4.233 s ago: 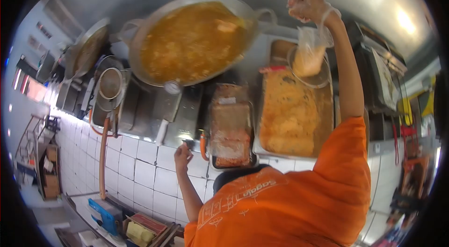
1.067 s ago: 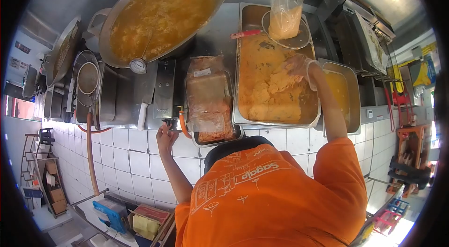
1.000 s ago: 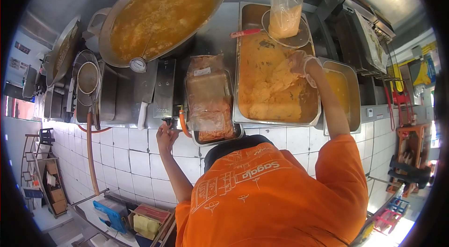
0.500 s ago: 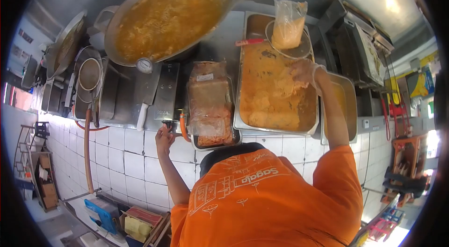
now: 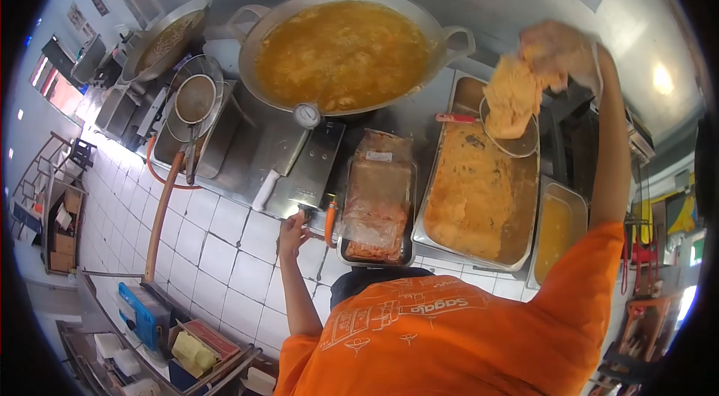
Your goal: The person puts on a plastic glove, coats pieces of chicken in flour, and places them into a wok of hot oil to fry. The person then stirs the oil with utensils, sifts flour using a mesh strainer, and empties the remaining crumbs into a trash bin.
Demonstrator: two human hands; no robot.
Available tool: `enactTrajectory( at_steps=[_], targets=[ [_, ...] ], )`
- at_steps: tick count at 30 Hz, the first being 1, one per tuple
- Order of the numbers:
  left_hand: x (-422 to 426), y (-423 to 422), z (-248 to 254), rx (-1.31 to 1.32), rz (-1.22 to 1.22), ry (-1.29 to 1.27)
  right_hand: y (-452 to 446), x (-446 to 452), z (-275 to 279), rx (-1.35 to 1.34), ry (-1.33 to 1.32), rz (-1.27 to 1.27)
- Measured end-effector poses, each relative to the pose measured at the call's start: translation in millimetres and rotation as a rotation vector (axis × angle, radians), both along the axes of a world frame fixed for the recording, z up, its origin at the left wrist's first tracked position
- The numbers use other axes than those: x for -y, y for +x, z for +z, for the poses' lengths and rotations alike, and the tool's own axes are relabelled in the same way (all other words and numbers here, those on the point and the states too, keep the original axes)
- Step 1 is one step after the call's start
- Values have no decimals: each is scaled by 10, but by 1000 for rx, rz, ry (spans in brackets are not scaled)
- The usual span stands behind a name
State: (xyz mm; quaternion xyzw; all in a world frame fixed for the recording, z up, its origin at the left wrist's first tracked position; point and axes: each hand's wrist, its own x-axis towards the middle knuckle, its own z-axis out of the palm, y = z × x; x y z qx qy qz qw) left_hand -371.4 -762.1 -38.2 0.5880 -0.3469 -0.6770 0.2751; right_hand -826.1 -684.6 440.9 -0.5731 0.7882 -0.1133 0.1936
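My left hand (image 5: 293, 233) pinches a dark control knob at the front of the steel stove panel (image 5: 311, 179). My right hand (image 5: 562, 51), in a clear glove and blurred, is raised above the sieve (image 5: 517, 147). Its fingers close on a floppy piece coated in orange breading (image 5: 517, 85), which hangs down over the sieve. The bag of breading in the sieve is largely hidden behind it. Below lies a deep steel tray of orange breading (image 5: 468, 201). A large wok of bubbling oil (image 5: 341, 51) has a dial thermometer (image 5: 307, 116) at its rim.
A tray with bagged raw meat (image 5: 378, 201) stands between stove and breading tray. A knife (image 5: 268, 188) lies left of the knob. A pan of yellow liquid (image 5: 558, 224) is at right. Long-handled strainers (image 5: 196, 100) and a second wok (image 5: 168, 44) are at left.
My right hand has risen from the breading tray, bringing up a coated piece over the sieve. My left hand stays at the knob. The view has shifted left and up.
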Motion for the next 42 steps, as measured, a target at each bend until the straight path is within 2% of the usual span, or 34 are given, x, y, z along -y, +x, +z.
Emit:
enactTrajectory(
  at_steps=[3, 6, 8, 13, 14, 16, 22, 25, 29, 31, 35, 36, 40, 41, 42],
  targets=[
    [-22, -24, 33, -6, 12, -16, -81, 613, 159, 70, -40, 308],
    [-32, -35, 52, 8, 25, -6, 224, 1103, 190, 111, 29, 348],
    [-30, -21, 4, -11, 41, -21, 159, 1575, -100, 83, 46, 427],
    [-37, -35, 26, 14, 40, -76, 393, 2228, -703, -64, 202, 395],
    [-34, -40, 24, 19, 42, -78, 395, 2299, -766, -70, 193, 400],
    [-35, -48, 25, 22, 53, -87, 402, 2382, -862, -169, 388, 360],
    [-47, -46, 104, 11, 56, -58, 216, 2502, -1197, -452, 497, 326],
    [-16, -23, 40, 24, 34, -50, -25, 2719, -1577, -610, 407, 446],
    [-1, 3, 68, 54, 17, -31, 155, 2700, -1601, -620, 295, 462],
    [4, 3, 141, 61, -49, -24, 268, 2738, -1617, -501, 442, 412],
    [9, 10, 160, 60, -74, -14, 116, 2841, -1712, -435, 431, 478],
    [13, 16, 150, 62, -71, -13, 70, 2805, -1630, -203, 303, 346],
    [7, -13, 118, 69, -20, -29, -104, 2372, -1159, -436, -262, 399],
    [-3, -17, 137, 82, -34, -49, -24, 2033, -901, -271, -383, 337],
    [-2, -27, 154, 89, -49, -45, -66, 1833, -807, -265, -378, 322]
  ],
)
